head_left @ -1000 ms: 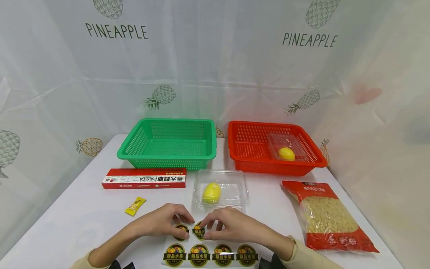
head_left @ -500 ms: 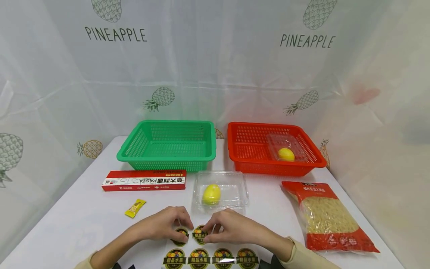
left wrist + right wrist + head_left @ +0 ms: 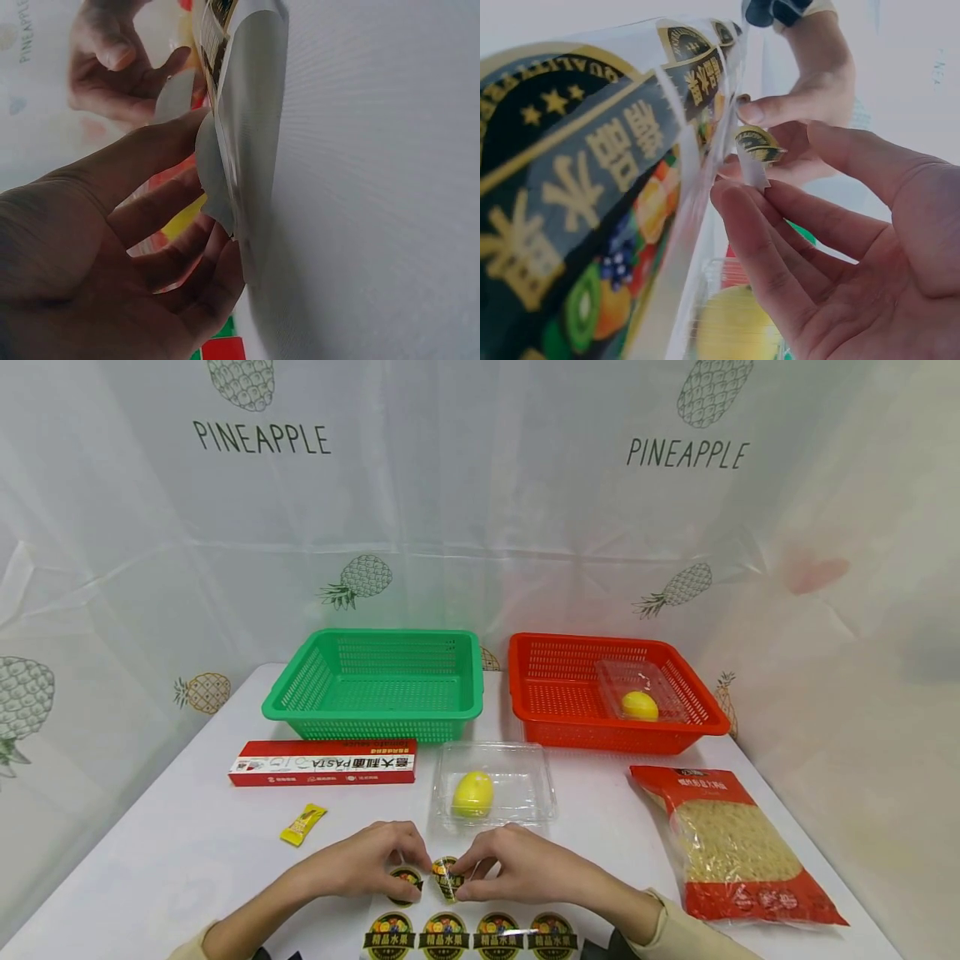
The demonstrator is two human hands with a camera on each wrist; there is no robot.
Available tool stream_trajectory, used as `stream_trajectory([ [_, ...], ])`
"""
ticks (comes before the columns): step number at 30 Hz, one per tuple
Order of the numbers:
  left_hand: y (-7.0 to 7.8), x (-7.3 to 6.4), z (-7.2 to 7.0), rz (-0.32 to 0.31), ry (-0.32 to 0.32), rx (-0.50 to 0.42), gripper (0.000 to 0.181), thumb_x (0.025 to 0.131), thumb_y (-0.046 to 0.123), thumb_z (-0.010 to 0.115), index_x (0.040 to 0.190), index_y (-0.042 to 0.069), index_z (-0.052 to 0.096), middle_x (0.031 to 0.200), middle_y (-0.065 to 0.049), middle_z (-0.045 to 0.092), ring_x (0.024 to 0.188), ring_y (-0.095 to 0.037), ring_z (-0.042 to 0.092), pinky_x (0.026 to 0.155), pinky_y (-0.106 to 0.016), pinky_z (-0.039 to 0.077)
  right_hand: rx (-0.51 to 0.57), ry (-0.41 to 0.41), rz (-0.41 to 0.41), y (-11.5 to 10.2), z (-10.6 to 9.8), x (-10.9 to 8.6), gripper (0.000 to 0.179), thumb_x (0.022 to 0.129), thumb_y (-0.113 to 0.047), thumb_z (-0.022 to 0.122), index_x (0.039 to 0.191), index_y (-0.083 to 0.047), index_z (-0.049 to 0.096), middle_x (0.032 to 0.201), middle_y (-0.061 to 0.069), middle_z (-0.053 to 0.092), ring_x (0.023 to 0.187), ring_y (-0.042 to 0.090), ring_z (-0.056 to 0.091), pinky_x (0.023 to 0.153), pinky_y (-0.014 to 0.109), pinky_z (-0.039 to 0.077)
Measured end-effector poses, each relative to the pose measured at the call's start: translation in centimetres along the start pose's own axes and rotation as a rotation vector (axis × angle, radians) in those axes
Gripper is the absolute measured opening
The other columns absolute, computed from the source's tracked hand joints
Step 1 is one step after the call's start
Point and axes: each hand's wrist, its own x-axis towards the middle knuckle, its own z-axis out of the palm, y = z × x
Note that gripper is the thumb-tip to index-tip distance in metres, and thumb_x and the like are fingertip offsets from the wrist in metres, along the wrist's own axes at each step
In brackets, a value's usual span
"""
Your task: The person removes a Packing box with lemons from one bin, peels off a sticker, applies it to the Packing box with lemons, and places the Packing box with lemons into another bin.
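Note:
A sheet of round fruit stickers (image 3: 468,917) lies at the table's front; one round sticker (image 3: 447,878) bends up from it between the two hands. My right hand (image 3: 517,864) holds the lifted sticker by its right side with curled fingers. The sticker's curled edge (image 3: 759,142) stands by the right fingertips in the right wrist view, the thumb a little apart. My left hand (image 3: 375,858) grips the sheet around the neighbouring sticker (image 3: 406,883). Its fingertips and thumb sit at a pale, bent flap (image 3: 215,176) in the left wrist view.
Behind the hands stands a clear plastic box (image 3: 517,793) with a yellow lemon (image 3: 472,794). A green basket (image 3: 375,727), a red basket (image 3: 600,735) with another boxed lemon, a pasta box (image 3: 322,763), a yellow packet (image 3: 303,824) and a pasta bag (image 3: 738,852) surround it.
The sticker at my right hand looked flatter half a second ago and now stands bent and narrower. Both hands have stayed almost in place.

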Motion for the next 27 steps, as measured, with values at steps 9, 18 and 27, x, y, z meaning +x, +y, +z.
stream_trajectory([
  [9,-0.1,0.2,-0.1,0.001,0.004,0.004,0.025,0.081,0.036,0.079,0.101,0.022,0.075,0.097,0.014,0.065,0.085,0.000,0.056,0.074,-0.020,0.049,0.055,0.030,0.008,-0.7,-1.2,-0.4,0.030,0.092,-0.033,0.069,0.115,-0.014,0.073,0.107,-0.005,0.074,0.085,-0.008,0.066,0.073,0.012,0.054],
  [18,0.1,0.3,-0.5,0.034,0.041,-0.016,0.033,0.085,0.040,0.075,0.109,0.017,0.073,0.105,0.006,0.070,0.090,-0.003,0.059,0.078,-0.022,0.053,0.066,0.086,0.050,-0.6,-2.7,-1.0,0.031,0.091,-0.036,0.070,0.114,-0.017,0.074,0.109,-0.005,0.073,0.085,-0.005,0.066,0.072,0.015,0.055],
  [27,1.4,0.7,-1.4,0.070,0.145,-0.056,0.040,0.090,0.039,0.070,0.120,0.013,0.066,0.096,0.005,0.070,0.087,-0.003,0.062,0.076,-0.023,0.056,0.048,0.134,0.065,-0.4,-3.3,-1.3,0.031,0.090,-0.037,0.070,0.114,-0.018,0.074,0.106,-0.006,0.072,0.085,-0.004,0.066,0.072,0.016,0.055],
])
